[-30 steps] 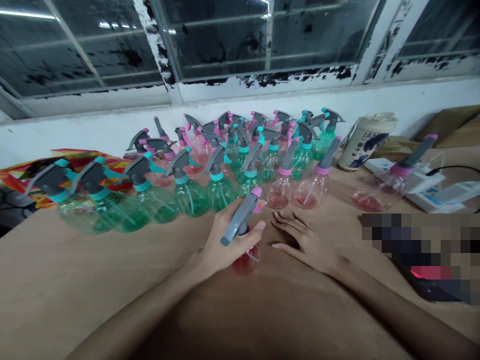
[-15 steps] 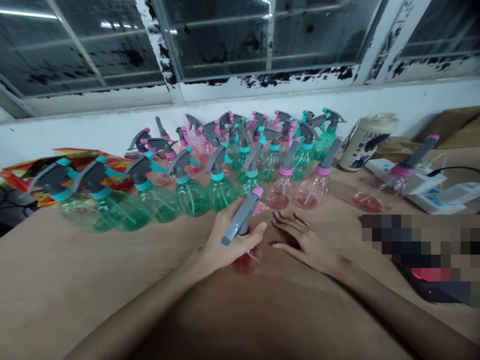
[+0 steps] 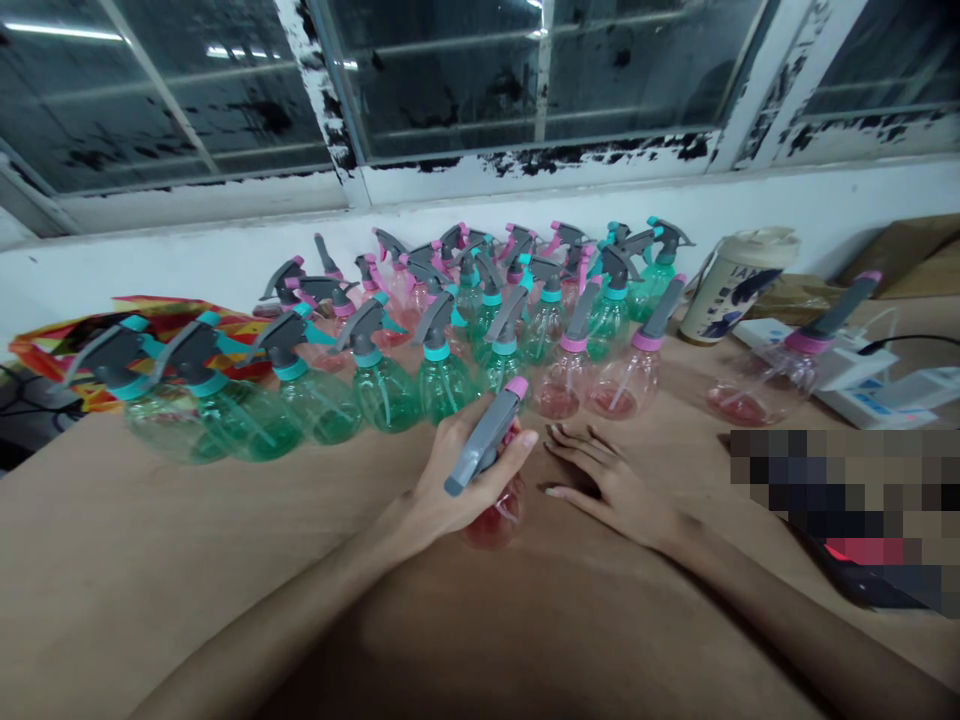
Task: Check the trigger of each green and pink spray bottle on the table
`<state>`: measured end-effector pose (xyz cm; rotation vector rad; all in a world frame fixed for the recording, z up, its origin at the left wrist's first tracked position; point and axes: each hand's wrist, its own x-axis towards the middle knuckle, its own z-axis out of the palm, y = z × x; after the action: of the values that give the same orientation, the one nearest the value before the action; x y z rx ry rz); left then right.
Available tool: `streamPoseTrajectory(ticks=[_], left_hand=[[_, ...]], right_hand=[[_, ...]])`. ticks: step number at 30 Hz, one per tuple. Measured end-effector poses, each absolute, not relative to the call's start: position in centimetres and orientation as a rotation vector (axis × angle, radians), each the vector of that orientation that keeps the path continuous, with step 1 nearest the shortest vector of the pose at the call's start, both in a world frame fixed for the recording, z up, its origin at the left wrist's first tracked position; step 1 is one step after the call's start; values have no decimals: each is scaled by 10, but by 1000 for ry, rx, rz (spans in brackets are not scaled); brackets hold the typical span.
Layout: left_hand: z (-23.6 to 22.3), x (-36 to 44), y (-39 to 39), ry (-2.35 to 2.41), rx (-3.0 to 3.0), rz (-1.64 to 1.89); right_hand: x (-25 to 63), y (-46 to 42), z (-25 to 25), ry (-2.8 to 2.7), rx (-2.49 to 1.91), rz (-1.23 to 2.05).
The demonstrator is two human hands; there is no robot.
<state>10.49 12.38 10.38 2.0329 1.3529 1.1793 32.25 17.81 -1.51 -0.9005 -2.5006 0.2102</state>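
the left hand (image 3: 439,480) wraps the neck of one pink bottle (image 3: 495,522) on the counter (image 3: 187,540), the right hand (image 3: 611,485) resting just beside it with fingers spread, before a front row of six green bottles (image 3: 386,398) and two pink ones (image 3: 624,385), with one cup (image 3: 724,290) farther right.

One camera, worn on the person's head, looks forward and down across a table (image 3: 150,530), from just above its near side. The forearms (image 3: 300,610) run in from below, so the left hand (image 3: 450,475) and right hand (image 3: 619,488) are seen from above and behind, fairly near the lens. Rows of bottles (image 3: 386,395) stand farther off, and beyond them the white wall (image 3: 847,200) and windows (image 3: 450,85) fill the top of the wide view
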Motion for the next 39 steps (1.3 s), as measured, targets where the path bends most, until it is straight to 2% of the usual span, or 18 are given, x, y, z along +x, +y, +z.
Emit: streamPoseTrajectory(ticks=[32, 39], left_hand=[[87, 94, 122, 1429, 2065, 1116], [85, 89, 115, 1406, 2065, 977]], right_hand=[[322, 178, -11, -2508, -876, 251], [312, 149, 18, -2471, -927, 458]])
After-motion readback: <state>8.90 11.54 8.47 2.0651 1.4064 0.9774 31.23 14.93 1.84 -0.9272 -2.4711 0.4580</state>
